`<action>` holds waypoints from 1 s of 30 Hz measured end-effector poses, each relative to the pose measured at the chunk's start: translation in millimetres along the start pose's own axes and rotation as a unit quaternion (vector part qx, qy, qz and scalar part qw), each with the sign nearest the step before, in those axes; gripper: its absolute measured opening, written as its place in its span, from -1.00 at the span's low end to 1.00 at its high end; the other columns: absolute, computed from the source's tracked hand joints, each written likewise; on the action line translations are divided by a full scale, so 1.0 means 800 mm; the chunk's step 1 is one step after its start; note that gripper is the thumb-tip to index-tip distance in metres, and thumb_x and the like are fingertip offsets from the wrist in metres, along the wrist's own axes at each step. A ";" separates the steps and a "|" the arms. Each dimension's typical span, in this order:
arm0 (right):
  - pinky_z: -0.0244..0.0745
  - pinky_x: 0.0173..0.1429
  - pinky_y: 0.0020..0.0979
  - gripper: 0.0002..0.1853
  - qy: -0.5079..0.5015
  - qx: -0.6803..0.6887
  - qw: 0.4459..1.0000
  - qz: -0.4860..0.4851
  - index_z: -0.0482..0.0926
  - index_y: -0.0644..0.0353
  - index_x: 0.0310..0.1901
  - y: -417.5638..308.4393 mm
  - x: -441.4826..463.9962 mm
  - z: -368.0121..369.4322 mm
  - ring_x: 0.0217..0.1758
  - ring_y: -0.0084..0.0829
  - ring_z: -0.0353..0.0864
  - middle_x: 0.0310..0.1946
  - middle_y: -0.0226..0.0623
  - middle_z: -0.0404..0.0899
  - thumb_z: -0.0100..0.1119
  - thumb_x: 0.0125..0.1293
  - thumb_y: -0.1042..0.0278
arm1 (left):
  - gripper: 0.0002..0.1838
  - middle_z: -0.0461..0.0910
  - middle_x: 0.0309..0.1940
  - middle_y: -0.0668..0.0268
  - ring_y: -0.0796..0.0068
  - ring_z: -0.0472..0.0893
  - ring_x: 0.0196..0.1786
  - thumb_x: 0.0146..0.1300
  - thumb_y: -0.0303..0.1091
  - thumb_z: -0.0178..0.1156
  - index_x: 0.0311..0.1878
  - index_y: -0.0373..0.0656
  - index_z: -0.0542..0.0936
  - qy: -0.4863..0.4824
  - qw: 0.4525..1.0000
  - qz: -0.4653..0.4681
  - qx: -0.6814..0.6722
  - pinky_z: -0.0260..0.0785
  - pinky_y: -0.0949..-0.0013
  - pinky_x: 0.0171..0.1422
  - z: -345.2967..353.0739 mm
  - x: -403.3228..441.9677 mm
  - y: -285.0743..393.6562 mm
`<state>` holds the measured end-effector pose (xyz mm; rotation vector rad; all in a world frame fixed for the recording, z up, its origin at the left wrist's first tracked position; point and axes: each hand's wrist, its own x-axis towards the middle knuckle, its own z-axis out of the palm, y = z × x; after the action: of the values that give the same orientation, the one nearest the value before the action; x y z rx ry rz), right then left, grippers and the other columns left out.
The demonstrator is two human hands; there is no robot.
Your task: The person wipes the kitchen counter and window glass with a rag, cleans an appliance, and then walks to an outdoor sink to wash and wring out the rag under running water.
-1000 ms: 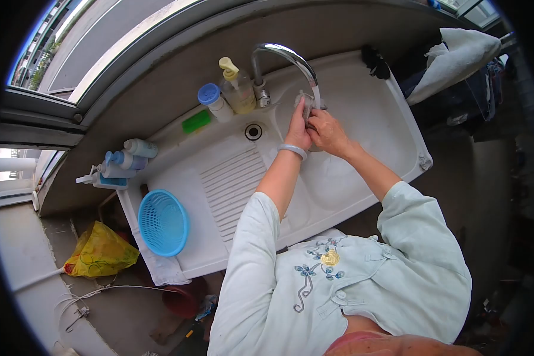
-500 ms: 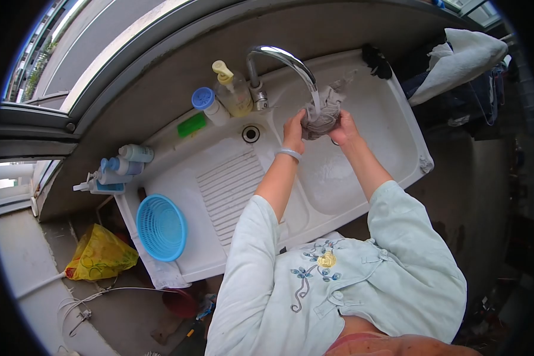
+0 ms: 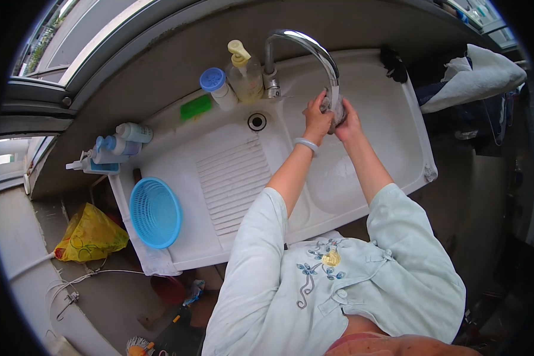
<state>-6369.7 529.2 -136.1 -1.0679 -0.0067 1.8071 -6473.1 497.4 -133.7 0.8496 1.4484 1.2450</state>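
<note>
Water runs from the chrome faucet [image 3: 314, 46] onto a grey cloth [image 3: 338, 111] bunched into a small wad over the sink basin [image 3: 374, 178]. My left hand [image 3: 318, 120], with a pale bangle above its wrist, is closed on the wad from the left. From the right, my right hand [image 3: 350, 123] presses against the same cloth, fingers curled round it. Most of the cloth is hidden by my fingers.
A blue plastic basket [image 3: 155, 212] stands left of the ribbed drainboard [image 3: 231, 184]. Along the back ledge are a pump bottle [image 3: 245, 80], a blue-lidded container [image 3: 218, 88] and a green sponge [image 3: 196, 108]. A black cloth [image 3: 393, 65] lies on the far right corner.
The grey cloth was spread more loosely with an end trailing; now it is squeezed into a compact wad. My hands have come closer together under the stream. The view has shifted slightly.
</note>
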 end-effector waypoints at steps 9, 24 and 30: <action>0.41 0.16 -0.22 -0.66 -0.019 -0.142 0.989 -0.031 0.46 0.26 -0.01 0.010 0.004 -0.029 0.03 -0.26 0.52 -0.06 -0.17 0.54 -0.07 0.33 0.21 | -0.68 0.48 -0.03 0.20 0.33 0.48 0.03 0.16 -0.48 0.01 0.02 -0.21 0.47 -0.032 0.877 -0.253 -0.407 0.31 0.36 0.14 -0.004 -0.019 -0.031; 0.27 0.31 -0.25 -0.64 -0.318 -0.287 0.898 0.100 0.44 0.34 0.04 0.138 -0.020 0.038 0.16 -0.30 0.43 0.03 -0.12 0.50 -0.10 0.24 0.39 | -0.80 0.50 -0.06 0.33 0.41 0.42 0.03 0.11 -0.38 0.17 -0.19 -0.22 0.56 0.050 0.943 -0.115 -0.307 0.25 0.38 0.14 -0.236 -0.036 -0.052; 0.24 0.26 -0.13 -0.71 -0.314 -0.671 0.563 -0.366 0.45 0.38 -0.08 0.308 -0.025 -0.014 0.14 0.07 0.34 -0.02 0.01 0.42 -0.01 0.24 0.37 | -0.71 0.34 0.09 0.05 0.01 0.33 0.06 0.15 -0.33 0.08 -0.06 -0.22 0.45 0.085 0.841 0.119 0.520 0.19 0.04 0.12 -0.281 -0.122 -0.116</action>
<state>-6542.9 385.1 -239.3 -0.9409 -2.2265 1.0176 -6656.8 326.1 -207.9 1.7013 2.2504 0.6151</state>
